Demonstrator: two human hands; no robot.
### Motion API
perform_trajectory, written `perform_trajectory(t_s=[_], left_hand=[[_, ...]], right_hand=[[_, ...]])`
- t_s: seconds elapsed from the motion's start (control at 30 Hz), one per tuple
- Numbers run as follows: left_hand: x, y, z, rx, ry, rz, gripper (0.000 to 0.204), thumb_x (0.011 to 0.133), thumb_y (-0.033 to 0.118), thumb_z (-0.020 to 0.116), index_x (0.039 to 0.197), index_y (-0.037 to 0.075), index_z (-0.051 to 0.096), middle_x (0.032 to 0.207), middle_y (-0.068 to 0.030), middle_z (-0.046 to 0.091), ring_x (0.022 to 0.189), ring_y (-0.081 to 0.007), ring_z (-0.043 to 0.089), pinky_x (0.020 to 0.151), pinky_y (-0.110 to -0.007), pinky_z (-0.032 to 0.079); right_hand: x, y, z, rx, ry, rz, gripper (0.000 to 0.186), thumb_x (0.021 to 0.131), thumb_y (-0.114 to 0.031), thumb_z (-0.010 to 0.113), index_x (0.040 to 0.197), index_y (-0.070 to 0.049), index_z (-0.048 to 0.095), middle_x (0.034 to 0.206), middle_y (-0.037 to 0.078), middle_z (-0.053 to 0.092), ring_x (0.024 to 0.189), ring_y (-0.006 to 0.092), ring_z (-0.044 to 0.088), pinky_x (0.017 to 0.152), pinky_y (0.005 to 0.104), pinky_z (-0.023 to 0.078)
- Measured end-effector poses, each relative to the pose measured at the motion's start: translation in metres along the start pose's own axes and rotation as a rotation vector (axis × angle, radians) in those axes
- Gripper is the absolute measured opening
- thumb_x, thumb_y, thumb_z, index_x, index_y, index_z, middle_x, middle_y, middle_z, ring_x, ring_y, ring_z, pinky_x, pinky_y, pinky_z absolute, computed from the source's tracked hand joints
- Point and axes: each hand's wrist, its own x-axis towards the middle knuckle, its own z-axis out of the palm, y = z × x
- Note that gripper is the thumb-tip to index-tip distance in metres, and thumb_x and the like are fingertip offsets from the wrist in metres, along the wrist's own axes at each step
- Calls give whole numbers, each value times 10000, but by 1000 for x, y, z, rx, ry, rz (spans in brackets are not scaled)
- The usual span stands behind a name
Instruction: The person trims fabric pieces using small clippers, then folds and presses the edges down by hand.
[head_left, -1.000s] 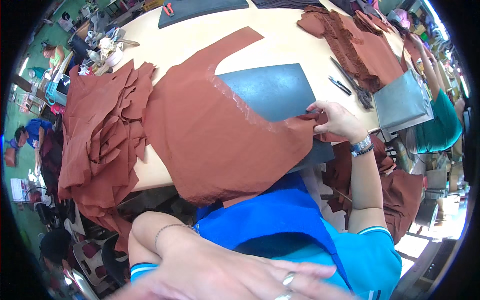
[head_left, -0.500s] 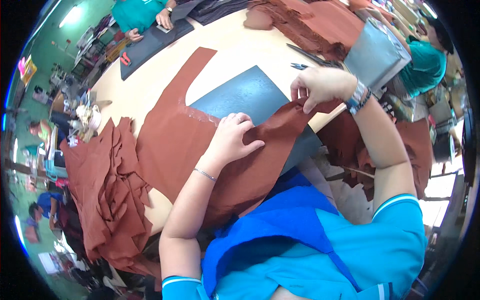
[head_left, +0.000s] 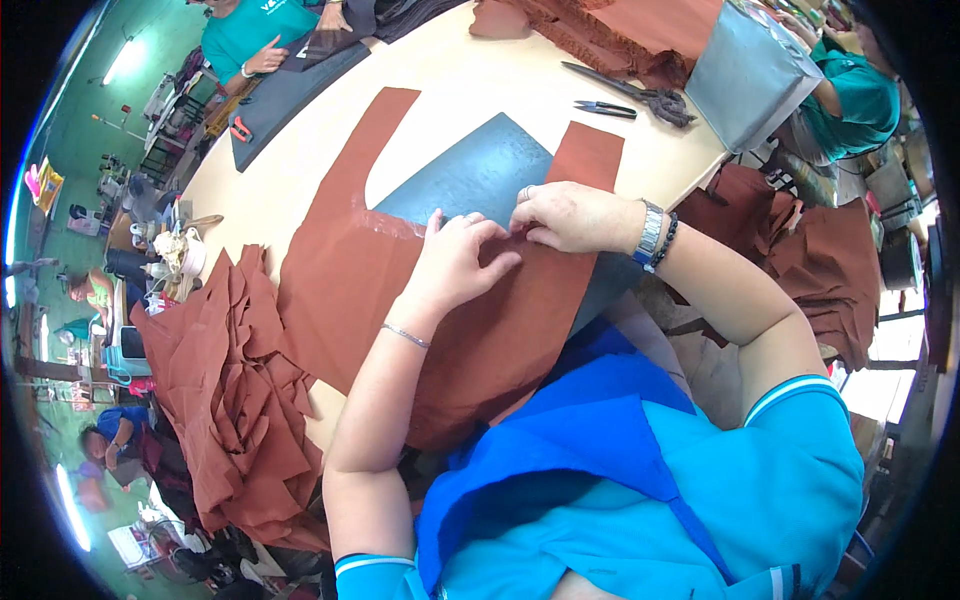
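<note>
A reddish-brown leather piece (head_left: 350, 270) with two long strap-like arms lies in front of me, partly over a dark slab (head_left: 465, 165). A whitish, shiny smear runs along part of its inner cut edge. My left hand (head_left: 455, 258) rests on the leather beside that edge, fingers slightly bent and thumb apart. Close by on the right, my right hand (head_left: 570, 215) has its fingers pinched together on the inner edge, near the base of the right-hand arm. The fingertips' exact grip is partly hidden.
Layered brown leather pieces (head_left: 225, 390) hang at the left table edge. Thread snips (head_left: 605, 109) and large dark scissors (head_left: 640, 95) lie beyond my right hand, near a grey box-like block (head_left: 750, 75). Across the table (head_left: 270, 190), a co-worker (head_left: 260, 35) handles dark material.
My right hand has moved left and down to the inner edge, beside my left hand. The right-hand arm of the leather, folded over before, now lies flat across the slab.
</note>
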Motion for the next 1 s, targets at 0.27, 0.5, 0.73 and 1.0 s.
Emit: perform_trajectory(t_s=[0.27,0.5,0.73,1.0], left_hand=[[0,-12,-23,86,-103,33,205,990,189,643,1133,206,788,1102,-17,720,1153,-237,670,1219,-732,211],[-14,-40,-11,392,69,281,315,912,95,664,1107,293,813,1075,34,697,1082,-166,683,1230,-653,306],[-22,-42,-6,408,122,306,372,888,85,662,1138,320,805,1104,43,671,1066,-165,677,1220,-623,347],[-26,-65,-16,442,246,342,284,863,93,692,1040,280,811,1028,72,667,1030,-135,670,1221,-542,367]], right_hand=[[-18,8,15,-124,205,-129,154,890,-46,635,1009,-52,732,989,121,678,976,320,677,882,424,556],[-26,-2,28,-406,273,-236,228,897,-111,589,1078,-53,714,1026,80,642,995,264,650,867,380,561],[-30,-26,42,-552,277,-127,325,950,-164,542,1232,-57,664,1077,71,639,1046,218,629,836,364,474],[-23,-43,47,-596,214,-86,356,948,-157,539,1265,-44,657,1114,81,646,1037,215,624,858,358,478]])
